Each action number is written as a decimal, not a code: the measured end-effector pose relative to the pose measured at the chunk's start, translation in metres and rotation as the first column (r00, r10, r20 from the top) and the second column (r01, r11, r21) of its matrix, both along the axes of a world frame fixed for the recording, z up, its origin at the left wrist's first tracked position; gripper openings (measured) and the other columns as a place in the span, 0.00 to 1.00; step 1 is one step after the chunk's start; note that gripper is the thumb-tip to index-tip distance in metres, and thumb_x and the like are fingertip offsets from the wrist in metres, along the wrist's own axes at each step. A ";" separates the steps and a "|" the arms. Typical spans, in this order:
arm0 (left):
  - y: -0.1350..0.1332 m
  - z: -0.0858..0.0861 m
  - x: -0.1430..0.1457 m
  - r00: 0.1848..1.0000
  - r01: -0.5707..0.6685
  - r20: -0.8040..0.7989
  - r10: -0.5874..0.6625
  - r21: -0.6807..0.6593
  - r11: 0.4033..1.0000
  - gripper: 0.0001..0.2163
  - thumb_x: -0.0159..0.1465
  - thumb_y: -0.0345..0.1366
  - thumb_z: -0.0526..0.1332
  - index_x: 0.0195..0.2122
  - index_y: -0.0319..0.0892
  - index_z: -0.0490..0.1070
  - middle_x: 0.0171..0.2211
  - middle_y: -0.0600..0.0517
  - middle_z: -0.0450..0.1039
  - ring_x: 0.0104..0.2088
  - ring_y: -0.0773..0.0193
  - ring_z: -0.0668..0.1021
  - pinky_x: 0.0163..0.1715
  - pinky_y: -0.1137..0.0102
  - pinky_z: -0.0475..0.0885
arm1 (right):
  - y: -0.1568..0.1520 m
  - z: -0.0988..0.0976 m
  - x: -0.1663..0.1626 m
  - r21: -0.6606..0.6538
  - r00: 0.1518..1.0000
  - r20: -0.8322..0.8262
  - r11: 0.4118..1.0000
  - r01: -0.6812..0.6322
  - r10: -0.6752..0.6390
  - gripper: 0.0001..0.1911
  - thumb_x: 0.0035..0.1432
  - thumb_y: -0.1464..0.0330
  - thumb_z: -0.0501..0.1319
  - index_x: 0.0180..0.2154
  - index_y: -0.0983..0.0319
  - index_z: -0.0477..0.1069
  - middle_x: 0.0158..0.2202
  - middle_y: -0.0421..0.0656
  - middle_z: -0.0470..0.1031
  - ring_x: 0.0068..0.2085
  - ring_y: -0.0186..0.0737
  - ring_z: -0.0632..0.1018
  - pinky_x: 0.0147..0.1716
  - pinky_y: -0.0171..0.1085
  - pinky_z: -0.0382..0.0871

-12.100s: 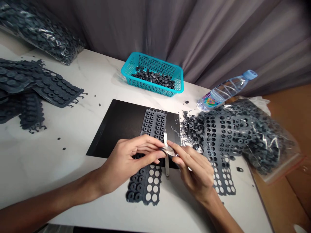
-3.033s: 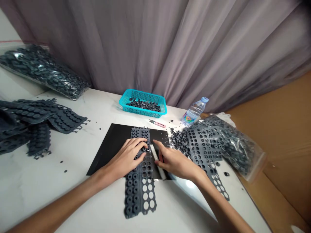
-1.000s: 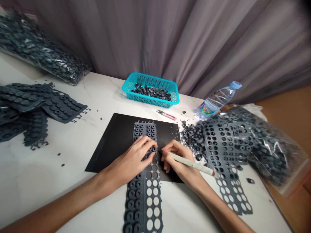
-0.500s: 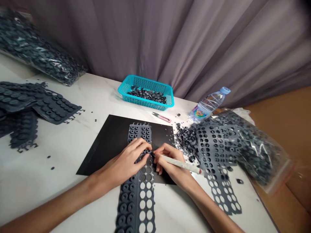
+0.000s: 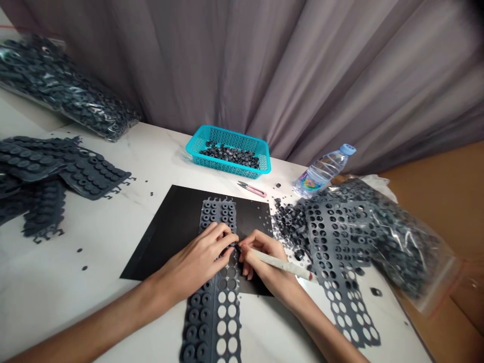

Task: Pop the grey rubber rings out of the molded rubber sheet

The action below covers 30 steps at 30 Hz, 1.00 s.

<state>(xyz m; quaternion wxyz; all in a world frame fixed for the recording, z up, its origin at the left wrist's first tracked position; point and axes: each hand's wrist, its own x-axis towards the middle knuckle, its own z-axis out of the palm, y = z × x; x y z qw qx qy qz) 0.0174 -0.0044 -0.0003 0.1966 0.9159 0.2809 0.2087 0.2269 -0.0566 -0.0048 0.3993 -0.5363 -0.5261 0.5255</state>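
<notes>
A long dark-grey rubber sheet point(image 5: 212, 312) of moulded rings lies lengthwise over a black mat point(image 5: 162, 227). Its far part and near left half carry raised rings, while its near right half has rows of round holes. My left hand point(image 5: 202, 259) rests across the sheet, thumb and index finger pinched on a small dark rubber ring at the sheet's right half. My right hand point(image 5: 266, 254) grips a white pen-shaped tool point(image 5: 287, 264) with a red mark at its back end. The tool's tip meets the ring by my left fingertips; its exact shape is hidden.
A turquoise basket point(image 5: 230, 166) holds loose rubber pieces. Pink thread snips point(image 5: 252, 189) and a water bottle point(image 5: 321, 171) lie behind the mat. To the right are loose rings point(image 5: 289, 219), a punched-out sheet point(image 5: 325, 242) and a filled bag point(image 5: 412, 252). More sheets point(image 5: 91, 174) and another bag point(image 5: 71, 91) are left.
The whole scene sits slightly lower in the picture, as the head camera shifted. My left fingers have closed in over the ring; the tool stays at the same spot.
</notes>
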 end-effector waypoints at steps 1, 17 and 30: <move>0.000 0.001 0.000 0.999 0.030 -0.025 -0.028 0.050 0.998 0.10 0.75 0.27 0.53 0.49 0.43 0.73 0.49 0.48 0.73 0.55 0.55 0.74 0.57 0.59 0.73 | 0.000 -0.001 0.000 0.002 1.000 0.006 1.000 0.003 -0.003 0.06 0.68 0.67 0.61 0.36 0.61 0.71 0.26 0.37 0.75 0.24 0.32 0.75 0.24 0.30 0.70; 0.003 0.008 -0.003 0.999 -0.007 0.047 0.018 -0.229 0.973 0.11 0.78 0.30 0.50 0.51 0.44 0.71 0.50 0.51 0.72 0.54 0.62 0.76 0.59 0.65 0.72 | 0.002 -0.001 0.002 -0.025 0.994 -0.105 1.000 0.005 -0.008 0.07 0.67 0.65 0.61 0.38 0.62 0.70 0.28 0.38 0.75 0.23 0.31 0.75 0.21 0.29 0.69; 0.003 -0.001 -0.003 0.994 -0.033 0.091 0.055 -0.226 0.974 0.12 0.77 0.32 0.52 0.56 0.48 0.70 0.50 0.50 0.72 0.53 0.60 0.78 0.57 0.63 0.74 | 0.003 0.003 0.003 -0.039 0.998 -0.053 0.999 -0.037 0.035 0.02 0.65 0.69 0.60 0.37 0.61 0.70 0.28 0.36 0.74 0.23 0.30 0.75 0.22 0.29 0.70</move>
